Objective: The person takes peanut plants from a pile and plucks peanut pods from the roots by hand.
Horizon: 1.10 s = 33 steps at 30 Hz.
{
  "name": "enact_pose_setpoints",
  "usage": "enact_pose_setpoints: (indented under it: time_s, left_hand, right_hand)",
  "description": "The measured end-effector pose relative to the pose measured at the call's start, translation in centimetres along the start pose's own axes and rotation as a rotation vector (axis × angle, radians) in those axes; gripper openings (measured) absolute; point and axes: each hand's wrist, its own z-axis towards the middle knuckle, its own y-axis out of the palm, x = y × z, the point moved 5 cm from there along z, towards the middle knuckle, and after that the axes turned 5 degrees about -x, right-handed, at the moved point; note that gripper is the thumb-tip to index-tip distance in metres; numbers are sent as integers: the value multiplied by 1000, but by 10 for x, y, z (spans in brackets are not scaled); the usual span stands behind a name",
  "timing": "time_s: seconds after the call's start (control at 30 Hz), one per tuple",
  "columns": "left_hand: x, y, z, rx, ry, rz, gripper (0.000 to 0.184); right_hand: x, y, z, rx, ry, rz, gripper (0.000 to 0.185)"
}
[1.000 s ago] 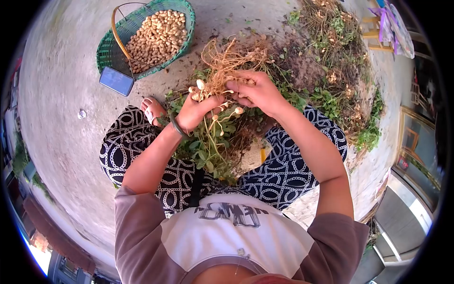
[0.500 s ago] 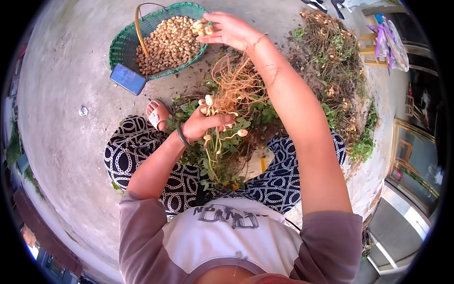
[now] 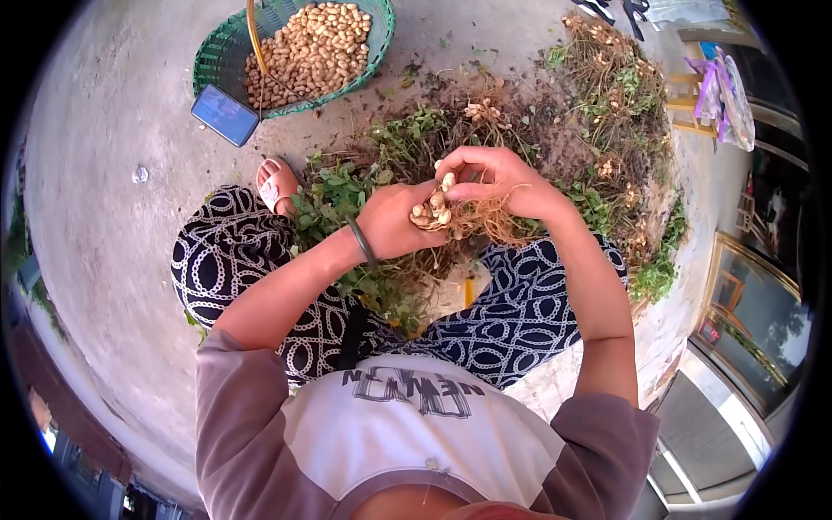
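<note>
Both hands meet over the pile between my knees. My left hand point(image 3: 397, 222) is closed round a peanut plant, and a cluster of pale peanuts point(image 3: 431, 212) shows at its fingers. Thin brown roots point(image 3: 498, 218) of that plant stick out to the right, beneath my right hand point(image 3: 507, 184). The thumb and fingers of the right hand curl in a pinch at a peanut point(image 3: 448, 181) beside the left fingertips. How much of the plant lies inside the left fist is hidden.
A green basket point(image 3: 379, 54) of picked peanuts stands ahead to the left, with a phone point(image 3: 225, 115) at its near rim. Leafy peanut plants point(image 3: 334, 192) lie in front of me; a longer heap point(image 3: 611, 104) runs along the right. My sandalled foot point(image 3: 277, 184) is at the left.
My right hand has come back from the basket, without the handful of peanuts it held there, to my left hand. The left hand has turned the plant, its roots now pointing right.
</note>
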Motion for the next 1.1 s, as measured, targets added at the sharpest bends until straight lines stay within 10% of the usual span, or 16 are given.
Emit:
enact_pose_setpoints:
  time_s: [0.13, 0.27, 0.47, 0.63, 1.1]
  left_hand:
    - [-2, 14, 4, 0, 58, 178, 42]
    - [-2, 19, 5, 66, 61, 367, 54]
    - [-3, 28, 9, 119, 108, 451, 52]
    - [-10, 35, 9, 56, 71, 357, 57]
    - [-13, 38, 10, -182, -131, 185, 74]
  right_hand:
    - [19, -26, -2, 418, -99, -197, 18]
    - [3, -54, -19, 431, -238, 254, 14]
    - [-14, 11, -25, 294, 24, -817, 24]
    - [5, 23, -21, 237, -13, -903, 27]
    - [32, -42, -36, 758, -28, -27, 19]
